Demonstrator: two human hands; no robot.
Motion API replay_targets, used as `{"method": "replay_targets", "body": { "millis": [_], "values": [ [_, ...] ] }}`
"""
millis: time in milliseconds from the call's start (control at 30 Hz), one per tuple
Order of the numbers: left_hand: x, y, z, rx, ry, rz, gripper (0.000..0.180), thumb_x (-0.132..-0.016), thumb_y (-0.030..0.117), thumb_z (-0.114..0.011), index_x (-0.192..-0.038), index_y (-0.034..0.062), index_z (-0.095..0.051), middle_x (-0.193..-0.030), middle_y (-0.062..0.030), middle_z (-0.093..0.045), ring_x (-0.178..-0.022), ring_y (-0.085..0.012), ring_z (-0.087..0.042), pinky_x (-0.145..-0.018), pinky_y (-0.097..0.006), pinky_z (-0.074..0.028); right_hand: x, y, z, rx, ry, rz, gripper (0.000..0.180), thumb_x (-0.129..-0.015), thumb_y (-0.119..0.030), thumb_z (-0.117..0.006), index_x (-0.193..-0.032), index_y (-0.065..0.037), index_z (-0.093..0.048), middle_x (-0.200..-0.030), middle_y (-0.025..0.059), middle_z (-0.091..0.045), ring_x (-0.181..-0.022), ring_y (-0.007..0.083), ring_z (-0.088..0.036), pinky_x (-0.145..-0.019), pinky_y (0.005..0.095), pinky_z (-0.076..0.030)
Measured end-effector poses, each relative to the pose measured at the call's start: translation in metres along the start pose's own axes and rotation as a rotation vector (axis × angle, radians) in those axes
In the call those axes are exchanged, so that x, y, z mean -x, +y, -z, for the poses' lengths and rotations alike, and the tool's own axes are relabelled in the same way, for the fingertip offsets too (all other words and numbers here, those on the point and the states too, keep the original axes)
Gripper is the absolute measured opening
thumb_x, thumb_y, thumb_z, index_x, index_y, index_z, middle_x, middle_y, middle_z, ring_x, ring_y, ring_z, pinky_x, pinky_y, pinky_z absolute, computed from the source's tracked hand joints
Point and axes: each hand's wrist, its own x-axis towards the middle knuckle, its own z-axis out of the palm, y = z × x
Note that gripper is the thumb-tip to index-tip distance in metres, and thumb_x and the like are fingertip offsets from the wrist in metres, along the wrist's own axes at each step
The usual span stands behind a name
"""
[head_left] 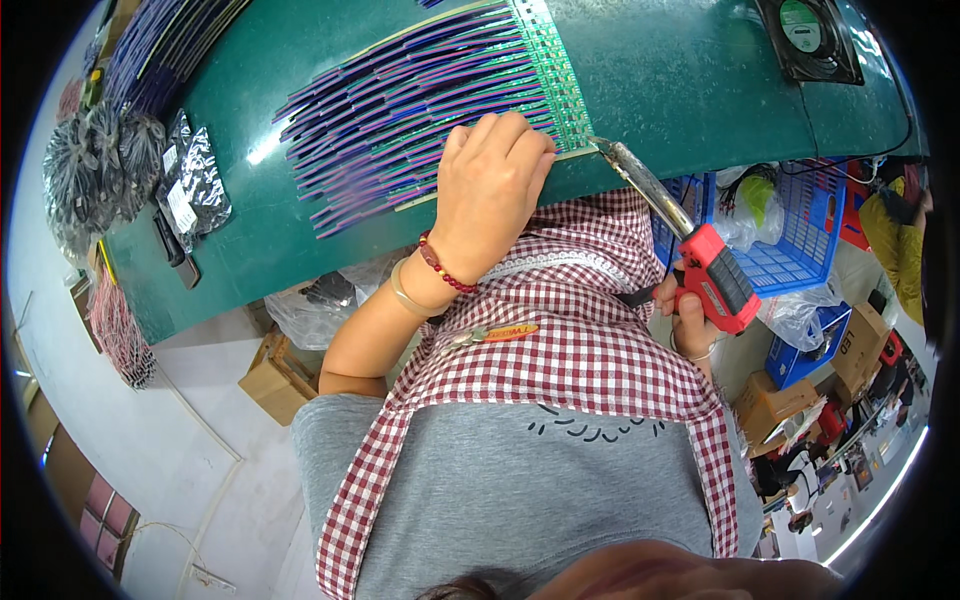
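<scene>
Shirt (540, 480); soldering iron (678, 220) points up-left, contact unclear.

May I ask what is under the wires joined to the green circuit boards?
The green table shows around the wires, with a thin pale edge at their near side; whatever they cover is hidden.

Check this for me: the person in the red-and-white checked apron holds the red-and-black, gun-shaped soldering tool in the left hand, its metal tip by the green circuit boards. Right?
Not quite: the head view shows the soldering tool in the right hand, not the left hand. Its metal tip is indeed by the green circuit boards.
</scene>
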Motion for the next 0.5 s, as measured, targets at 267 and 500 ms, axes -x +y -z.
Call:
{"method": "replay_targets", "body": {
  "millis": [267,500],
  "values": [
    [0.003,0.003,0.003,-0.010,-0.016,0.019,0.009,-0.075,0.009,-0.073,-0.081,0.0092,-0.065,-0.082,-0.0017,-0.057,-0.080,-0.0221,-0.056,-0.071,-0.037,-0.041,-0.001,0.003,0.001,0.006,0.009,0.030,0.048,-0.094,-0.031,-0.060,-0.121,0.007,-0.050,-0.076,0.0093,-0.057,-0.060,0.0135,-0.052,-0.055,0.0279,-0.044],
    [0.031,-0.005,0.032,-0.226,-0.117,0.151,0.075,-0.068,0.032,-0.081,-0.134,0.0103,-0.052,-0.145,-0.0165,-0.040,-0.134,-0.0369,-0.037,-0.107,-0.049,-0.030,-0.015,-0.004,0.000,0.059,0.175,0.041,0.061,-0.090,-0.049,-0.061,-0.116,0.004,-0.048,-0.063,0.0062,-0.051,-0.052,0.0121,-0.047,-0.053,0.0275,-0.042]
  ]
}}
